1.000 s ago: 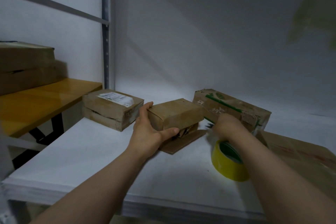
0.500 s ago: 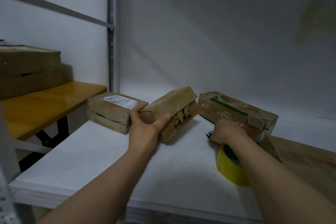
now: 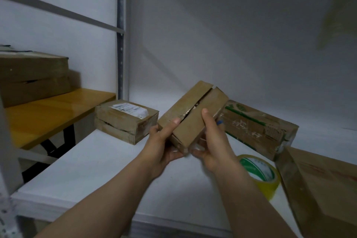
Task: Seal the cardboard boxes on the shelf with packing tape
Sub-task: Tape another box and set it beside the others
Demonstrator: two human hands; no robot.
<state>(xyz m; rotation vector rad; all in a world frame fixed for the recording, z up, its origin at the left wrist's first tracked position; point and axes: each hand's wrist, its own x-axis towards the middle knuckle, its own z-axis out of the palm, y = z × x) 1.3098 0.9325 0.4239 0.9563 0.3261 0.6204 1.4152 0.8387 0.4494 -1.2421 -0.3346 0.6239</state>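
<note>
Above the white shelf (image 3: 100,176), between the long green-printed box (image 3: 258,127) and the labelled box (image 3: 123,121), you hold a small box (image 3: 195,110) tilted, flap seam up, left hand (image 3: 162,147) and right hand (image 3: 214,147) both curled round its near end, the yellow tape roll (image 3: 268,185) lying beside your right wrist.

On the shelf (image 3: 96,170), a box (image 3: 125,121) lies left, a long box (image 3: 258,127) right, tape (image 3: 259,173) before it; between them, left hand (image 3: 164,146) and right hand (image 3: 213,147) hold a third box (image 3: 193,114).
</note>
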